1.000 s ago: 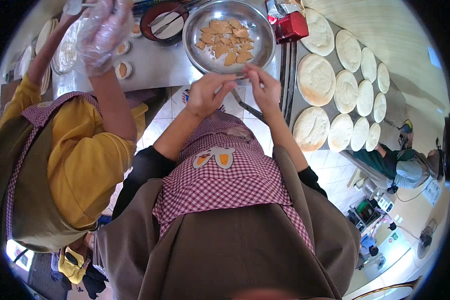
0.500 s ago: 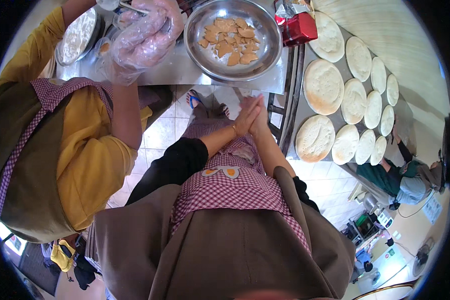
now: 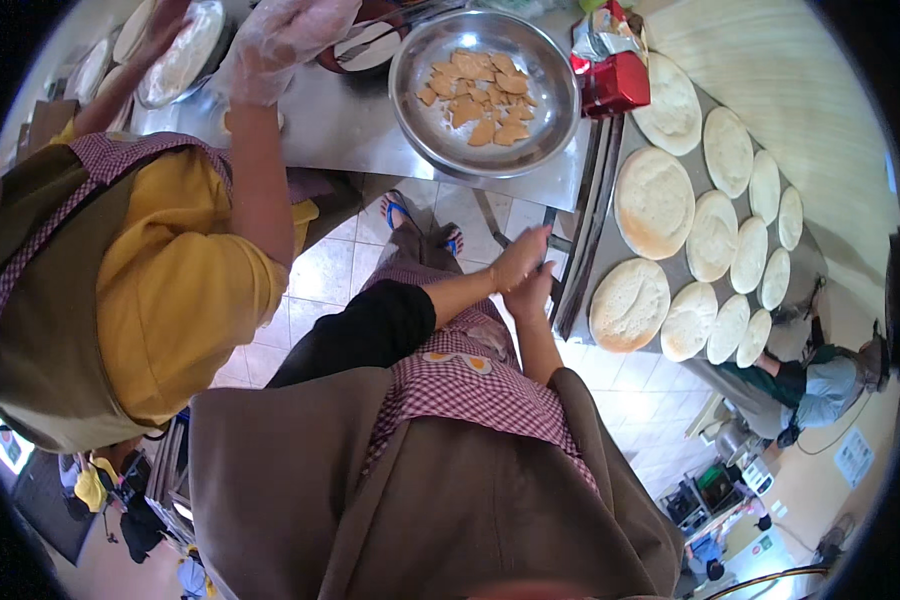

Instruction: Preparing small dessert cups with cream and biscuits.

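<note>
My left hand (image 3: pixel 520 260) lies over my right hand (image 3: pixel 529 294), just in front of the metal table's edge. The two hands touch each other, and nothing shows held in either. The left fingers are stretched out. The right hand's fingers are partly hidden behind the left, and what shows of them looks straightened. Beyond my hands, a steel basin (image 3: pixel 410 110) stands on the metal table (image 3: pixel 335 155) with broken flat brown pieces (image 3: pixel 485 90) in it.
Round flatbreads (image 3: pixel 655 203) lie on a surface at right, near a red package (image 3: pixel 613 85). At left, a co-worker in yellow sleeves has a plastic-gloved hand (image 3: pixel 280 45) over the table, beside a pan of white powder (image 3: pixel 188 60). Another person (image 3: pixel 832 375) stands far right.
My hands have shifted a little to the right and closer to me, from palms pressed together to left over right. The co-worker's gloved hand has moved up, uncovering a brown bowl.
</note>
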Tool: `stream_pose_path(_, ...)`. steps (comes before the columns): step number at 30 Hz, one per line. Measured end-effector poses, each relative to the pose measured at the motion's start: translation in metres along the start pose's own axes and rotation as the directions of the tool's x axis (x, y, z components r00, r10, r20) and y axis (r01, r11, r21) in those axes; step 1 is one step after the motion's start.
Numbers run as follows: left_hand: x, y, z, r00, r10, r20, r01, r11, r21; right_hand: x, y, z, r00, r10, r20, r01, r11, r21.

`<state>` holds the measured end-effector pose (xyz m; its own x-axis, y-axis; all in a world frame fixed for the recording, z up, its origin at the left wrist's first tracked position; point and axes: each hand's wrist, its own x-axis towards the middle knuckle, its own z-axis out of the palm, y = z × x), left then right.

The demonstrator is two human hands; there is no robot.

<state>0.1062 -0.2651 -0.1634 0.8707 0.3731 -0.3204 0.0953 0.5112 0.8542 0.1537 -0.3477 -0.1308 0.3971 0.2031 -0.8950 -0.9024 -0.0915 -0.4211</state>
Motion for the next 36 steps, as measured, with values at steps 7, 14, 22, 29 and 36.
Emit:
stream_pose_path(7, -0.039, 0.019, -0.027, 0.738, -0.669, -0.087, 0.643, 0.737, -0.208, -0.054, -0.048, 0.056, 0.518, -0.697, 0.495, 0.829, 0.266, -0.492)
stream_pose_path(14, -0.04, 0.087, -0.01, 0.665, -0.679, 0.313, 0.715, 0.457, -0.529, 0.018, 0.046, -0.09, 0.909, 0.062, 0.412, 0.411, -0.294, -0.863)
stream_pose_path(22, -0.151, -0.031, -0.168, 0.835, -0.487, 0.255, 0.109, 0.602, 0.791, 0.038, 0.033, -0.127, 0.737, -0.126, 0.664, 0.671, 0.251, -0.698)
stream_pose_path(29, -0.132, 0.042, -0.191, 0.382, -0.913, -0.142, 0.484, 0.067, 0.873, -0.015, -0.088, -0.093, 0.836, 0.274, 0.475, 0.542, -0.277, -0.794)
stream_pose_path(36, -0.09, 0.193, -0.172, 0.919, -0.261, -0.297, 0.374, 0.332, 0.866, -0.084, -0.137, 0.042, 0.858, 0.484, 0.17, 0.423, -0.48, -0.769)
